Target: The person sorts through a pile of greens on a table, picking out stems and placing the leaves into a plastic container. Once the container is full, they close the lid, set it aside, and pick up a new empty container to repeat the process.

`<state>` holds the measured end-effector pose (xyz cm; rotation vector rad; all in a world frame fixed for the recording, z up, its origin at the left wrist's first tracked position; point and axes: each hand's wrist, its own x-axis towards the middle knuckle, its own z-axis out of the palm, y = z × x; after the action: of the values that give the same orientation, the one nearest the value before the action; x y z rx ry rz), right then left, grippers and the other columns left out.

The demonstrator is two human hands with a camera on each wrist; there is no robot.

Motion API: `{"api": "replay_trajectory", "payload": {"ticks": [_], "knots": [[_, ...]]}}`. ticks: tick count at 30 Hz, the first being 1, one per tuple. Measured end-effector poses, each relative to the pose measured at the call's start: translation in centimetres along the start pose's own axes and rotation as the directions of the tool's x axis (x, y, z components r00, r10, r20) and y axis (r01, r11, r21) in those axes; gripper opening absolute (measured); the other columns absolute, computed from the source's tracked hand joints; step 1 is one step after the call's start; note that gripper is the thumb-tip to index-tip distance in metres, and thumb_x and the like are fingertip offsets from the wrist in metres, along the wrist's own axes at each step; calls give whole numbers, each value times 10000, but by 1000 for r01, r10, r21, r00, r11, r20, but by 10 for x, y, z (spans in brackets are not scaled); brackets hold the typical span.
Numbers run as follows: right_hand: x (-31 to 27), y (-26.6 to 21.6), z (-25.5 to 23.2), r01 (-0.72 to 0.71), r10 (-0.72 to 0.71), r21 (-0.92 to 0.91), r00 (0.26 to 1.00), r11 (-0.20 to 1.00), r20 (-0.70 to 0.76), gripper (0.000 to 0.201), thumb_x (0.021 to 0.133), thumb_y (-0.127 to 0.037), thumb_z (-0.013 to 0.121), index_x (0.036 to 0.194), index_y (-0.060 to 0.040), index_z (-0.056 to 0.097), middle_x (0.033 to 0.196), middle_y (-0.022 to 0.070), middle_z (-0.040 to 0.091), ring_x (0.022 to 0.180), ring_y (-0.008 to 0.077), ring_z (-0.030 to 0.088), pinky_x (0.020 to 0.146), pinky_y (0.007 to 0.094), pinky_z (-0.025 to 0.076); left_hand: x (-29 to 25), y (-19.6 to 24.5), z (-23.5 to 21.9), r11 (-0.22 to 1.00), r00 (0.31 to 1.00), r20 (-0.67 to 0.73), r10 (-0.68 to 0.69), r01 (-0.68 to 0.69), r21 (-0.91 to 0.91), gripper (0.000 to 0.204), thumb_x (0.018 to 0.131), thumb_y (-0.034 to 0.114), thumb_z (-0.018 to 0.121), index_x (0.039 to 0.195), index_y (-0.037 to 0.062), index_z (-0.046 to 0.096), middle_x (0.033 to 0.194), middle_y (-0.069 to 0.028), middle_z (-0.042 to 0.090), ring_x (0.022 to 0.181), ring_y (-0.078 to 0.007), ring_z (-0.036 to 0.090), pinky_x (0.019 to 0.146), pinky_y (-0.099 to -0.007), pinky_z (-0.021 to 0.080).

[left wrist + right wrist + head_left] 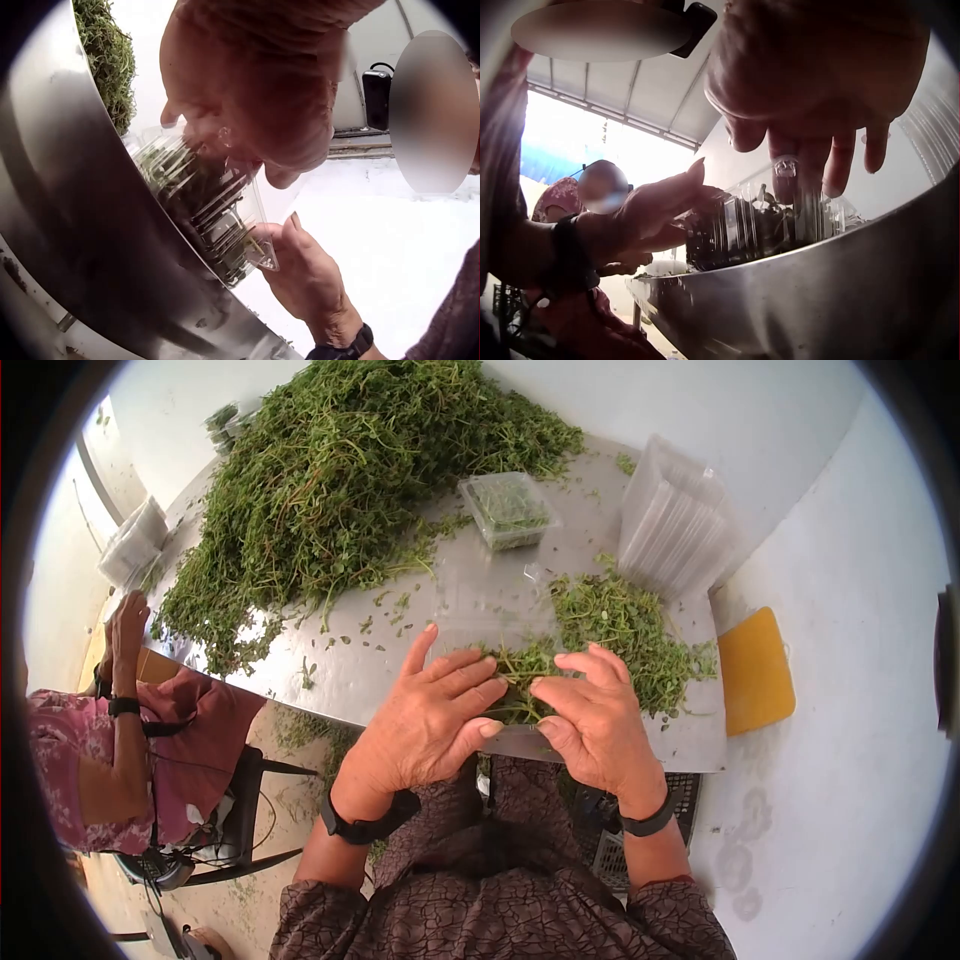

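Observation:
A clear plastic box (731,232) filled with leafy green stems (522,660) stands at the table's near edge. Its clear lid (490,595) lies folded back on the table. From the left, my left hand (435,715) lays its extended fingers over the stems, thumb at the near side. On the opposite side, my right hand (600,725) has its fingers spread and slightly bent at the greens. In the right wrist view, the right fingertips reach down at the box's top. The left wrist view shows the right thumb beside a box corner.
A big heap of greens (330,480) covers the back left of the metal table (345,685). A smaller pile (625,630) lies at right. Beyond are a filled closed box (507,510) and stacked clear containers (672,520). Another person (110,760) sits at left; a yellow chair back (757,670) is at right.

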<state>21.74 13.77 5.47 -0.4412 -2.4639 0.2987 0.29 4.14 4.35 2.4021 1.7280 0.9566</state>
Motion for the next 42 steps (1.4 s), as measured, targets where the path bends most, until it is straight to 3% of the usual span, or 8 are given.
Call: {"api": "replay_trajectory", "payload": {"ticks": [4, 8, 17, 28, 36, 42], "knots": [[-6, -1, -5, 10, -3, 105, 997, 994, -72, 399, 956, -386, 545, 1081, -35, 687, 1023, 107, 714, 1122, 318, 564, 1066, 501, 339, -11, -5, -9, 990, 991, -132, -22, 3, -142, 594, 997, 490, 323, 1175, 48, 677, 1289, -141, 612, 1233, -335, 547, 1165, -565, 183], [-10, -5, -4, 25, -12, 147, 996, 989, -84, 476, 980, -447, 487, 1076, -30, 693, 1036, 106, 714, 1128, 314, 560, 1071, 496, 333, -22, -9, -17, 980, 968, -239, -73, 25, -199, 609, 995, 506, 320, 1140, 48, 694, 1273, -136, 623, 1222, -340, 550, 1158, -560, 205], [-11, -14, 0, 47, -40, 94, 996, 994, -78, 501, 989, -453, 464, 999, -15, 708, 1028, 120, 710, 1137, 317, 557, 1076, 517, 325, -27, -1, -5, 991, 990, -139, -4, -14, -131, 495, 984, 401, 385, 1048, 41, 719, 1127, -129, 673, 1178, -331, 568, 1154, -563, 241], [-9, -6, 0, 0, 1, 17, 999, 1000, -38, 399, 947, -367, 549, 868, -10, 708, 1044, 121, 692, 1134, 318, 557, 1061, 508, 350, -22, -2, 0, 988, 994, -109, -4, -13, -156, 436, 962, 365, 458, 983, 19, 722, 1036, -136, 674, 1131, -336, 581, 1150, -565, 256], [-9, -5, 0, -8, 11, 42, 998, 999, -66, 357, 929, -336, 570, 900, -10, 713, 1064, 122, 689, 1147, 321, 554, 1050, 502, 362, -18, 1, -2, 990, 997, -75, 5, -16, -143, 440, 966, 373, 472, 962, 8, 717, 1035, -144, 671, 1126, -335, 584, 1145, -568, 264], [-8, -12, -1, 29, -22, 82, 996, 996, -82, 340, 910, -322, 586, 947, -7, 710, 1090, 129, 683, 1155, 326, 549, 1047, 504, 362, -17, 7, -7, 992, 987, -155, 41, -60, -115, 450, 972, 378, 459, 974, 6, 712, 1079, -144, 665, 1139, -341, 579, 1137, -565, 273]]}}
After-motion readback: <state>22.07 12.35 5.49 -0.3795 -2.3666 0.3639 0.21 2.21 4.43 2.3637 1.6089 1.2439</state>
